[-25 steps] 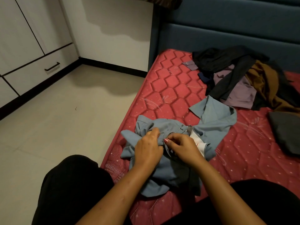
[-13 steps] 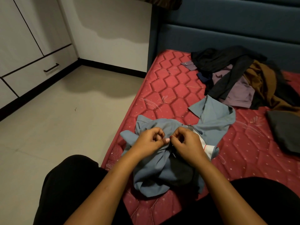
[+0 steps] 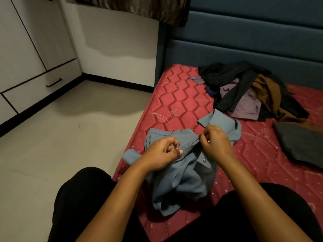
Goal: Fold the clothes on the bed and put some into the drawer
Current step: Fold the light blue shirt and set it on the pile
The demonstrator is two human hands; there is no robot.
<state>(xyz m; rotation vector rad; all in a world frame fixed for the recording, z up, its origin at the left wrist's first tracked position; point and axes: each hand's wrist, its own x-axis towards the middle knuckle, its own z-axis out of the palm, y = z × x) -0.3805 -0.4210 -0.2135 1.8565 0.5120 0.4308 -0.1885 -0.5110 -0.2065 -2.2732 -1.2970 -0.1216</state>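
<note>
A crumpled grey-blue shirt [image 3: 181,173] lies on the near left corner of the red quilted mattress [image 3: 176,102]. My left hand [image 3: 162,154] pinches the shirt's front edge with curled fingers. My right hand [image 3: 215,142] pinches the same edge a little further up, near the collar. The two hands are a short way apart with the fabric stretched between them. A pile of dark, mauve and brown clothes [image 3: 248,95] lies further back on the bed. The drawer [image 3: 42,84] with a black handle is in the white cupboard at the far left.
A dark grey folded garment [image 3: 300,144] lies at the right edge of the mattress. A blue padded headboard [image 3: 244,46] stands behind the bed. Pale floor [image 3: 57,140] stretches between bed and cupboard. My black-clad knees are at the bottom of the view.
My hands have moved apart along the shirt's edge, the right one further up toward the collar. The view has tilted up, showing more wall and headboard.
</note>
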